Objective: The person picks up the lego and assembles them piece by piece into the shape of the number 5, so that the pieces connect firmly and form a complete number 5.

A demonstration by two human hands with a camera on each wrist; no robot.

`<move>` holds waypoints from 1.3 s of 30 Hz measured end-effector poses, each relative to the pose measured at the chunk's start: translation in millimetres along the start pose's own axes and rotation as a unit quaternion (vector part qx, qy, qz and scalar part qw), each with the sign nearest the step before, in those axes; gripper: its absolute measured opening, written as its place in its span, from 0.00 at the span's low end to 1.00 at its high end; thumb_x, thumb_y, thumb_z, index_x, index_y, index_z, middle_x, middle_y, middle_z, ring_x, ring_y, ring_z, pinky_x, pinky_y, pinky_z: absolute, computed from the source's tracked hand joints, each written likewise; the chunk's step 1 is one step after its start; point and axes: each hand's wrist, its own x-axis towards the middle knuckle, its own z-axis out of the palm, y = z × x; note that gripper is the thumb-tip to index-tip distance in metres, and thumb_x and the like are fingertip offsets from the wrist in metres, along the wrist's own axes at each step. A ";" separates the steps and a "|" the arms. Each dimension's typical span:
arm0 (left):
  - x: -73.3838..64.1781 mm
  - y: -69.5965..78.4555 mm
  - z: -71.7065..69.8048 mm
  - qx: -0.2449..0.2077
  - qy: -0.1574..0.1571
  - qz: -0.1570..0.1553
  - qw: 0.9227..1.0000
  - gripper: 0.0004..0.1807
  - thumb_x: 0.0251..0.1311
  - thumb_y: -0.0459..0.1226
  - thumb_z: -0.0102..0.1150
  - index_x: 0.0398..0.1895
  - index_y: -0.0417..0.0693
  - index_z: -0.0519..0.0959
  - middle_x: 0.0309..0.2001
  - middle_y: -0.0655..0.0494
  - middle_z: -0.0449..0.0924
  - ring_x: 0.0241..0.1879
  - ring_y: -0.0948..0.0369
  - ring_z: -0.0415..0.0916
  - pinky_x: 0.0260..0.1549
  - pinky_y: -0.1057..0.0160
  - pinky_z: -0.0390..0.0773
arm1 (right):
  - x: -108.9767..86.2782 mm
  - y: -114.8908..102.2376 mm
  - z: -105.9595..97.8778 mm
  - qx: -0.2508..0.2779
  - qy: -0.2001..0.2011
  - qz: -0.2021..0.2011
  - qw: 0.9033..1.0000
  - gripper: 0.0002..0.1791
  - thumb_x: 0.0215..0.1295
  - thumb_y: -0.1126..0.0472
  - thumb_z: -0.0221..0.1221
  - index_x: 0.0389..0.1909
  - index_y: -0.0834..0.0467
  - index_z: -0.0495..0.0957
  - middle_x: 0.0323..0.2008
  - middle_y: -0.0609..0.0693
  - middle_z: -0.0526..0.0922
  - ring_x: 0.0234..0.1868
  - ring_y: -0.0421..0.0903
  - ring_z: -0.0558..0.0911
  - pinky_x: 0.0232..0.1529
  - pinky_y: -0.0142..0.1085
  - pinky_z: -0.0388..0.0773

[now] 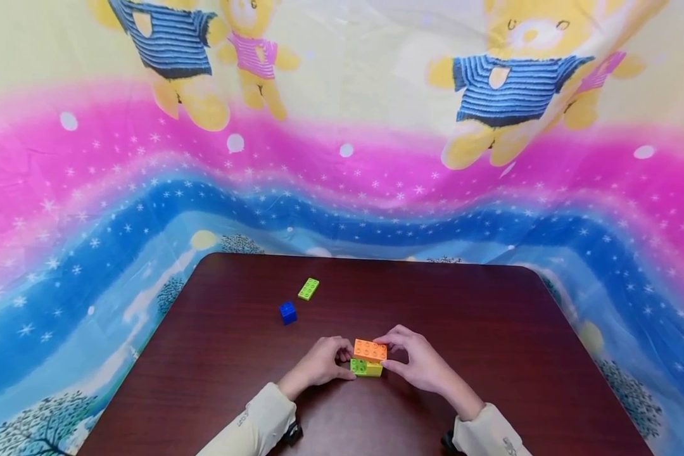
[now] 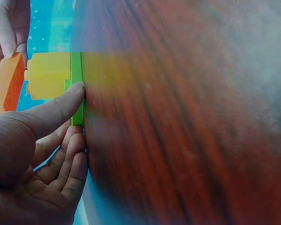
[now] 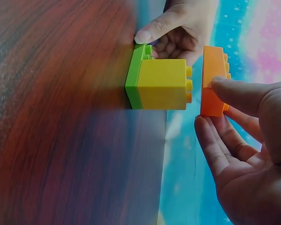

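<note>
My left hand (image 1: 321,362) pinches one end of a thin green building-block plate (image 2: 77,108) that sits on the table. On the plate's other end stands a yellow brick (image 3: 162,85), its studs facing up. My right hand (image 1: 420,362) holds an orange brick (image 1: 370,350) between thumb and fingers. In the right wrist view a gap shows between the orange brick's underside and the yellow brick's studs. The left thumb (image 2: 61,105) lies along the plate's edge in the left wrist view.
A blue brick (image 1: 287,313) and a second green plate (image 1: 308,289) lie farther back on the dark brown table (image 1: 462,304), left of the hands. A curtain (image 1: 342,190) printed with bears hangs behind the table.
</note>
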 end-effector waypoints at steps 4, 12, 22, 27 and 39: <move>-0.5 -0.5 1.6 0.000 -0.007 -0.013 1.000 0.18 0.45 0.37 0.85 0.34 0.49 0.81 0.32 0.58 0.80 0.33 0.67 0.74 0.36 0.71 0.76 | -0.6 0.6 3.0 -0.007 -0.009 0.000 1.000 0.23 0.63 0.62 0.73 0.59 0.47 0.84 0.46 0.38 0.79 0.45 0.39 0.84 0.50 0.36 0.84; 2.7 -0.5 2.6 0.000 -0.006 -0.016 1.000 0.18 0.45 0.38 0.85 0.32 0.50 0.80 0.32 0.59 0.80 0.32 0.68 0.74 0.34 0.71 0.75 | 2.4 3.0 4.1 -0.014 -0.016 -0.007 1.000 0.23 0.63 0.62 0.72 0.59 0.47 0.84 0.46 0.39 0.79 0.45 0.38 0.84 0.50 0.36 0.85; 3.7 -1.1 2.7 0.003 -0.006 -0.019 1.000 0.18 0.45 0.38 0.85 0.33 0.50 0.80 0.32 0.59 0.79 0.32 0.68 0.74 0.35 0.71 0.75 | 4.3 6.4 4.5 -0.003 -0.022 -0.001 1.000 0.22 0.64 0.61 0.72 0.59 0.46 0.84 0.46 0.39 0.79 0.46 0.41 0.84 0.52 0.38 0.85; 4.1 -2.0 3.0 0.002 -0.005 -0.018 1.000 0.18 0.45 0.38 0.85 0.34 0.50 0.81 0.32 0.59 0.80 0.32 0.67 0.75 0.35 0.71 0.76 | 3.7 7.4 4.2 0.003 -0.021 0.001 1.000 0.22 0.63 0.61 0.72 0.58 0.45 0.84 0.46 0.39 0.79 0.46 0.42 0.84 0.52 0.39 0.85; 3.5 -2.5 2.9 0.003 -0.004 -0.021 1.000 0.18 0.45 0.38 0.85 0.34 0.50 0.81 0.32 0.60 0.79 0.32 0.67 0.75 0.35 0.72 0.76 | 4.5 5.2 7.3 0.012 -0.010 0.007 1.000 0.22 0.62 0.62 0.73 0.57 0.48 0.85 0.44 0.38 0.81 0.49 0.42 0.85 0.53 0.41 0.85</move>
